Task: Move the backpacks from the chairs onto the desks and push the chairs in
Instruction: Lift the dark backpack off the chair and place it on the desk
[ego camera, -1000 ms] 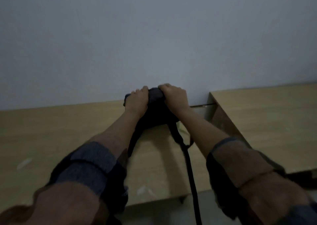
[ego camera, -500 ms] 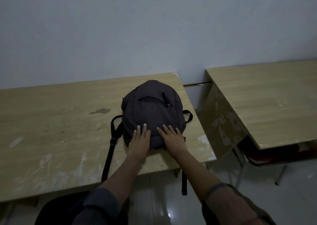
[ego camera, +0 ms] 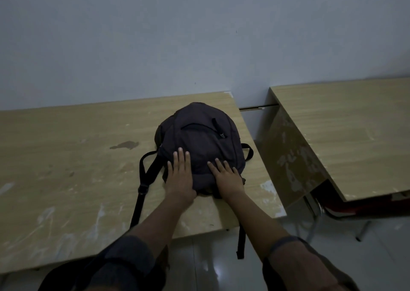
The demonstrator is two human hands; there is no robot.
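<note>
Your left grip and your right grip both lie flat on the near end of the dark backpack, fingers stretched out and slightly spread, palms down on the fabric and closed around nothing. The backpack rests on the wooden counter straight ahead of both grips, near that counter's right end and a little short of the pale wall beyond it. Just left of your left grip, one black shoulder strap loops away from the bag and runs back toward you across the counter top. Behind your right grip, a second strap hangs over the counter's near edge above the glossy floor. A dark stain marks the counter well to the left of your left grip. To the right of your right grip, across a narrow gap, stands a second counter, with a red chair partly visible under its near edge. Your dark sleeves are pushed up your forearms.
</note>
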